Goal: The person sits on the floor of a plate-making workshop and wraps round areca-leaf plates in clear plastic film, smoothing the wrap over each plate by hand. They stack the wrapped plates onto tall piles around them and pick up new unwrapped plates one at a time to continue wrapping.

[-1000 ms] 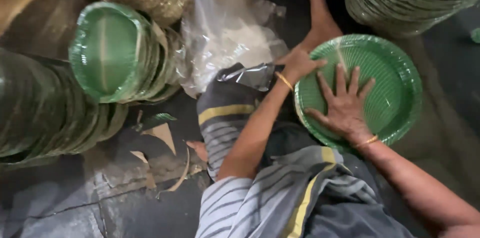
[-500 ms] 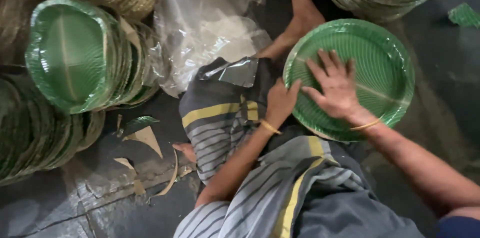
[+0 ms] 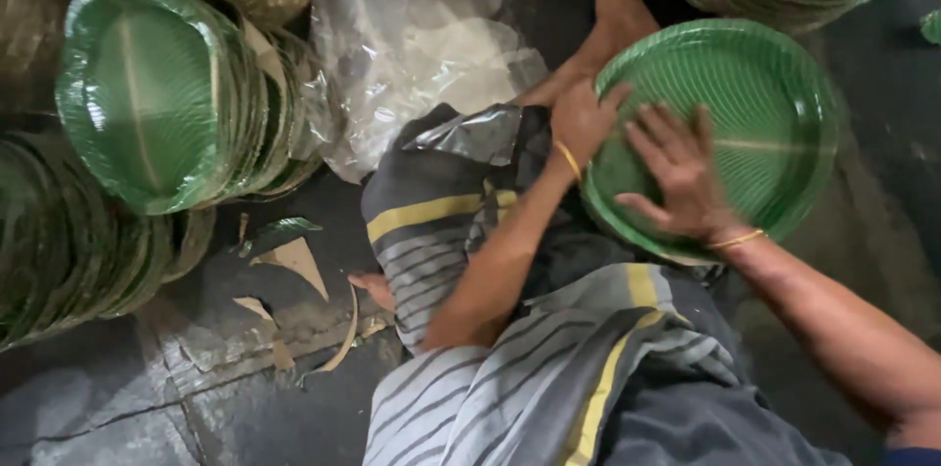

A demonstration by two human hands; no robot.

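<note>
Both hands press a green leaf-pattern plate (image 3: 755,123): left hand (image 3: 580,121) grips its rim, right hand (image 3: 676,172) lies spread flat; plate stacks (image 3: 167,94) crowd the dark stone floor (image 3: 196,407).

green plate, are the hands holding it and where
The green plate is held at its near-left part: left hand grips the left rim, right hand lies flat, fingers spread, on its inner face.

Single head-worn view, looking steeply down from close above the person's lap and striped cloth (image 3: 549,397) to the floor (image 3: 147,407). Both hands on a green plate (image 3: 774,103) sit upper right; plate stacks (image 3: 147,103) fill the edges.
</note>
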